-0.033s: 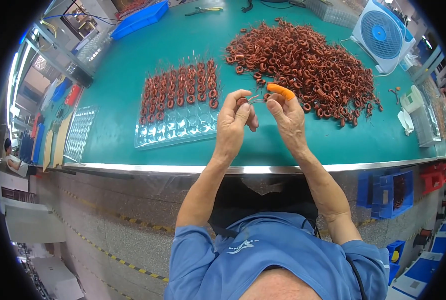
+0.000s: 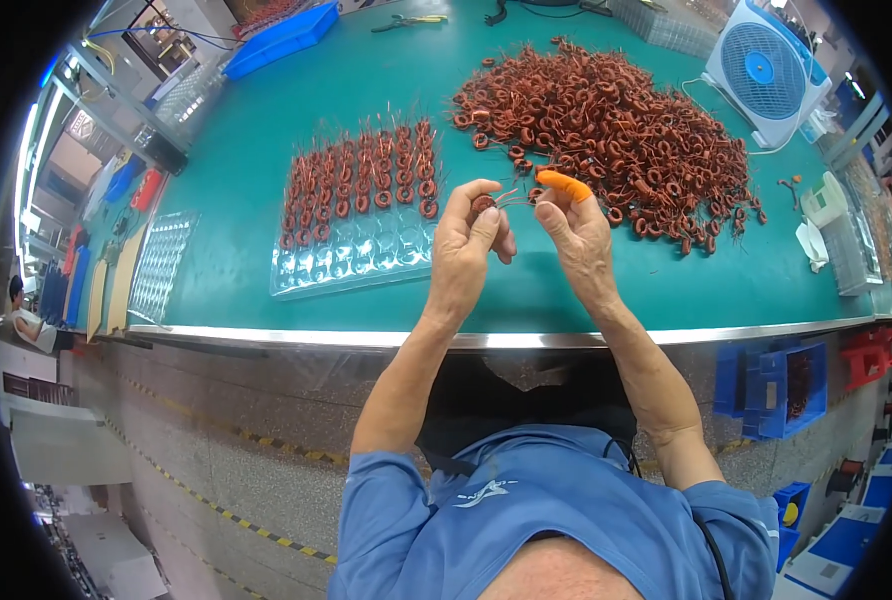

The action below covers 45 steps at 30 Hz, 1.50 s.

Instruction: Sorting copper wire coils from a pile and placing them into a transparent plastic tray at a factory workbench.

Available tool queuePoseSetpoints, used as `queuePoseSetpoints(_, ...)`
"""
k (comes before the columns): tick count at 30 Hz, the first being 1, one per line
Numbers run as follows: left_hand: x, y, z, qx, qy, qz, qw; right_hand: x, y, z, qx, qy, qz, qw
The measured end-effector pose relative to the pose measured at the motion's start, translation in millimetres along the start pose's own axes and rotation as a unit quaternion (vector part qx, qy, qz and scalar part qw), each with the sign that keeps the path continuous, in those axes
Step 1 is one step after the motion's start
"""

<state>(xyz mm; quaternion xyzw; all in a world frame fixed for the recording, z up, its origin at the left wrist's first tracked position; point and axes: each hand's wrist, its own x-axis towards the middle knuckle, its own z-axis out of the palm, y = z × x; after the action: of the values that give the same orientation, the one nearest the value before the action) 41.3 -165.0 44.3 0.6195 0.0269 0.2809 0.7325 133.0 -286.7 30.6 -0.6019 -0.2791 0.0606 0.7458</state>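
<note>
My left hand (image 2: 465, 240) pinches a copper-wound toroid coil (image 2: 483, 204) between thumb and fingers. Its thin wire leads (image 2: 509, 200) stick out to the right. My right hand (image 2: 578, 235) meets the ends of those leads, thumb and forefinger curled close together on them. An orange finger cot (image 2: 565, 184) covers that forefinger; the exact fingertip contact is too small to see. To the left, a clear plastic tray (image 2: 341, 268) holds rows of upright coils (image 2: 363, 175), with bare pockets in its near rows. Beyond my right hand spreads a large heap of loose coils (image 2: 616, 130).
A blue and white fan (image 2: 759, 68) stands at the back right. At the back left lies a blue tray (image 2: 281, 40), with pliers (image 2: 409, 22) to its right. Another clear tray (image 2: 161, 265) is at the left edge. Blue bins (image 2: 784, 390) stand below the table's right side.
</note>
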Motion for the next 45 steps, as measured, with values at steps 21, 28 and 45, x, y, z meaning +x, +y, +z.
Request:
queuePoseSetpoints(21, -9.3, 0.7, -14.8, 0.116, -0.016, 0.025, 0.993, -10.4, -27.5, 0.1, -0.243, -0.043, -0.191, 0.95)
queuePoseSetpoints(28, -12.7, 3.5, -22.7, -0.044, -0.068, -0.114, 0.99, -8.0, -24.8, -7.3, -0.197, -0.069, -0.081, 0.975)
queuePoseSetpoints(45, -23.2, -2.5, -28.7, 0.074, -0.191, -0.072, 0.976, -12.5, -34.3, -13.3, 0.11, -0.121, 0.217, 0.962)
